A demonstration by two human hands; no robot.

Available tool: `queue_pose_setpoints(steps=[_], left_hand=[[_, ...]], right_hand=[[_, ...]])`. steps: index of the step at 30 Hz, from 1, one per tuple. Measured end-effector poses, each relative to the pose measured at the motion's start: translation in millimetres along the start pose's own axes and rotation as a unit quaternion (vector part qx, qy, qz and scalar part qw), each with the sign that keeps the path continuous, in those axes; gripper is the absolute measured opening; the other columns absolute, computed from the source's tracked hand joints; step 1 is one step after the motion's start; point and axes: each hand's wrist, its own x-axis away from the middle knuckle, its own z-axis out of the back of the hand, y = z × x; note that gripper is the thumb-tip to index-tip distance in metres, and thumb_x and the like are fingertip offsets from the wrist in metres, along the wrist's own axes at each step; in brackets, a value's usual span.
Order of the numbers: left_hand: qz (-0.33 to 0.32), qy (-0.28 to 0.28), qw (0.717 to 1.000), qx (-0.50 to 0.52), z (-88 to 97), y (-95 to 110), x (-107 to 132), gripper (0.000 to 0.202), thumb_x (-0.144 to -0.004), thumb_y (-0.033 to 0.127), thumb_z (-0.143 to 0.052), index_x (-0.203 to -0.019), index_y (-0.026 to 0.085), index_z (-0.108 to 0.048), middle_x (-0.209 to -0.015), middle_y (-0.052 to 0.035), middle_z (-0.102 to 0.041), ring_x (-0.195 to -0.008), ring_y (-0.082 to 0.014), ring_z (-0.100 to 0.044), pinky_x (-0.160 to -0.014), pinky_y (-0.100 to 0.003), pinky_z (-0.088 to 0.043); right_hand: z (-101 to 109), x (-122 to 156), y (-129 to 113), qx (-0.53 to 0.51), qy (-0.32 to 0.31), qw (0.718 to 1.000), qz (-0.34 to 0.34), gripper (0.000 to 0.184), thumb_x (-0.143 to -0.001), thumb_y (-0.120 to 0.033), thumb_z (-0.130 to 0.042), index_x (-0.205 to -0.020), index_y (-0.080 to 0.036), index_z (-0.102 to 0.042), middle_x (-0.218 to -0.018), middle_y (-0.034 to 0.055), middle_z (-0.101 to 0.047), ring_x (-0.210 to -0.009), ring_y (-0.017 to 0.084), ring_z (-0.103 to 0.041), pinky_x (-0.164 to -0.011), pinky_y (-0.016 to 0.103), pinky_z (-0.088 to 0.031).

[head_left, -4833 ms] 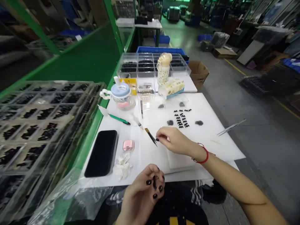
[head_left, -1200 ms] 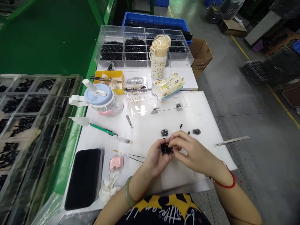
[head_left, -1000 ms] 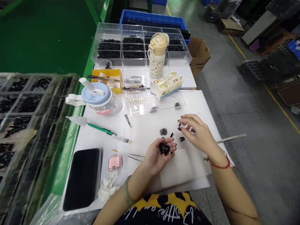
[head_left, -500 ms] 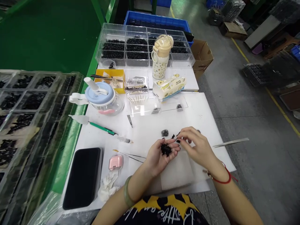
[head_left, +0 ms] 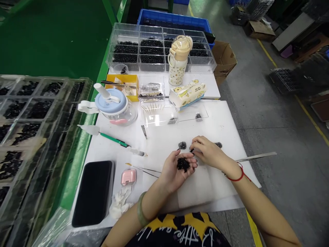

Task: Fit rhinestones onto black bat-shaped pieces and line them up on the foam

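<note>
My left hand [head_left: 177, 169] lies palm up over the white foam pad [head_left: 216, 187], cupping a pile of small black parts [head_left: 183, 164] in its palm. Just above its fingertips, my right hand [head_left: 207, 151] pinches a small black part [head_left: 191, 150] at the pad's surface; the fingers partly hide it. A heap of tiny dark pieces [head_left: 182, 145] sits on the pad beyond my left hand. Another dark heap [head_left: 218, 145] shows just past my right hand. Tweezers [head_left: 257, 156] lie by the pad's right edge.
Behind the pad stand a bottle [head_left: 178, 61], a tissue pack [head_left: 189, 93] and a clear divided tray [head_left: 151, 60] of black parts. On the left are a lidded jug [head_left: 111, 104], a syringe [head_left: 137, 152], a phone [head_left: 93, 193] and a pink case [head_left: 129, 177].
My right hand has moved slightly left and down to the loose black part on the pad, its fingers now closed there. The left hand still cups its pile.
</note>
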Motion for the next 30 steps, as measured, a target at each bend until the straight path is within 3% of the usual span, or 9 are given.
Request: queue_pose_setpoints(steps=[7,11,15,19,22,26,30], left_hand=[[-0.002,-0.010,1.000,-0.020,-0.3,-1,0,0.045,-0.110,0.052,-0.055,-0.094,0.013,-0.070,-0.084,-0.0043,-0.072,-0.074,-0.0158,-0.070,-0.069,-0.030,-0.059],[-0.011,-0.028,0.999,-0.034,3.0,-4,-2,0.041,-0.109,0.049,-0.057,-0.093,0.013,-0.071,-0.084,-0.0040,-0.072,-0.077,-0.0163,-0.071,-0.072,-0.031,-0.060],[-0.012,-0.039,0.998,-0.041,7.7,-4,-5,0.038,-0.107,0.048,-0.062,-0.095,0.013,-0.070,-0.088,-0.0042,-0.073,-0.079,-0.0167,-0.072,-0.072,-0.031,-0.061],[-0.007,-0.056,0.997,-0.051,10.6,-5,-5,0.037,-0.106,0.048,-0.064,-0.095,0.013,-0.069,-0.087,-0.0031,-0.071,-0.076,-0.0159,-0.070,-0.069,-0.030,-0.060],[0.007,-0.069,0.995,-0.065,11.2,-6,-3,0.038,-0.106,0.050,-0.064,-0.095,0.013,-0.069,-0.086,-0.0028,-0.071,-0.072,-0.0150,-0.069,-0.066,-0.029,-0.059],[0.013,-0.068,0.995,-0.065,10.6,-7,-4,0.039,-0.107,0.050,-0.062,-0.097,0.013,-0.070,-0.087,-0.0039,-0.072,-0.075,-0.0162,-0.070,-0.069,-0.031,-0.060],[-0.003,-0.053,0.998,-0.037,9.9,-6,-5,0.034,-0.106,0.045,-0.064,-0.091,0.015,-0.068,-0.083,-0.0010,-0.069,-0.075,-0.0160,-0.070,-0.072,-0.032,-0.061]], right_hand=[[23,15,-29,-0.040,0.073,0.996,-0.012,0.015,-0.107,-0.030,-0.063,-0.111,-0.017,-0.069,-0.113,0.0068,-0.071,-0.097,0.018,-0.070,-0.084,0.036,-0.064],[35,20,-43,-0.049,0.079,0.996,-0.011,0.015,-0.107,-0.028,-0.061,-0.115,-0.017,-0.069,-0.117,0.0076,-0.071,-0.104,0.019,-0.070,-0.090,0.039,-0.063],[23,13,-27,-0.008,0.051,0.997,-0.061,0.021,-0.105,-0.032,-0.065,-0.119,-0.017,-0.069,-0.119,0.0084,-0.071,-0.108,0.022,-0.071,-0.094,0.044,-0.063],[-2,1,-14,0.010,-0.011,0.997,-0.070,0.022,-0.104,-0.035,-0.068,-0.114,-0.016,-0.070,-0.114,0.0073,-0.073,-0.101,0.020,-0.072,-0.089,0.040,-0.064],[-7,-4,-14,0.013,-0.021,0.997,-0.075,0.021,-0.105,-0.035,-0.067,-0.113,-0.016,-0.070,-0.108,0.0062,-0.073,-0.092,0.017,-0.072,-0.082,0.036,-0.064],[15,0,-34,-0.010,0.012,0.999,-0.048,0.018,-0.106,-0.032,-0.065,-0.113,-0.015,-0.069,-0.106,0.0053,-0.072,-0.087,0.016,-0.071,-0.078,0.033,-0.064],[46,12,-69,-0.049,0.018,0.998,0.040,0.017,-0.108,-0.020,-0.052,-0.118,-0.019,-0.066,-0.113,0.0059,-0.071,-0.101,0.017,-0.070,-0.087,0.033,-0.063]])
